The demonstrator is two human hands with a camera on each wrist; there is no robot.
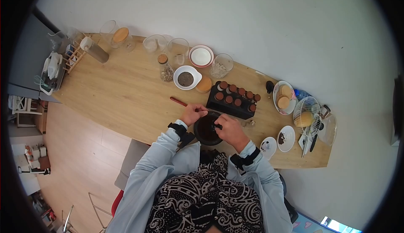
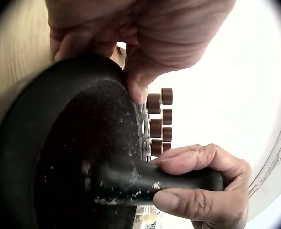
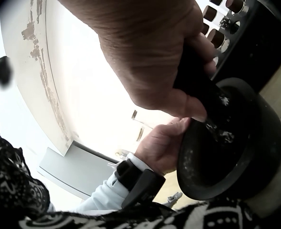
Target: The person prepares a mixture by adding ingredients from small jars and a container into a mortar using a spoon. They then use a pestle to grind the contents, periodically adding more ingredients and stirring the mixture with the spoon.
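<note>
A black mortar (image 1: 198, 133) stands at the table's near edge, in front of the person's body. The left hand (image 1: 193, 114) grips its rim, the thumb lying over the edge in the left wrist view. In the right hand (image 1: 232, 133) is a black pestle (image 2: 131, 181) with pale specks on it, held with fingers and thumb wrapped round the handle. Its lower end leans inside the mortar's bowl. Dark contents at the bottom are hard to make out. Just beyond the hands stands a black rack (image 1: 229, 108) of small brown-capped jars.
A dark red stick (image 1: 178, 101) lies left of the left hand. Behind are a white bowl (image 1: 195, 83) of dark grains, a corked bottle (image 1: 166, 71) and glass containers. To the right stand small white dishes (image 1: 286, 137), a plate (image 1: 278, 93), a wire basket (image 1: 308, 107) and a knife (image 1: 313, 143).
</note>
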